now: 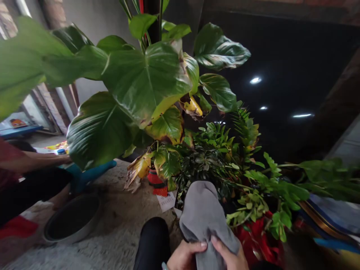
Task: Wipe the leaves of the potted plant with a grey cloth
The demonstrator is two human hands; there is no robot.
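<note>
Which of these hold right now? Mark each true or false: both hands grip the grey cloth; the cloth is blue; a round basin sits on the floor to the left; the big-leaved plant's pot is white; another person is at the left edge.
1. Both hands, left hand and right hand, grip the grey cloth: true.
2. The cloth is blue: false, it is grey.
3. A round basin sits on the floor at left: true.
4. The big-leaved plant stands in a white pot: false, the pot is red.
5. Another person is at the left edge: true.
</note>
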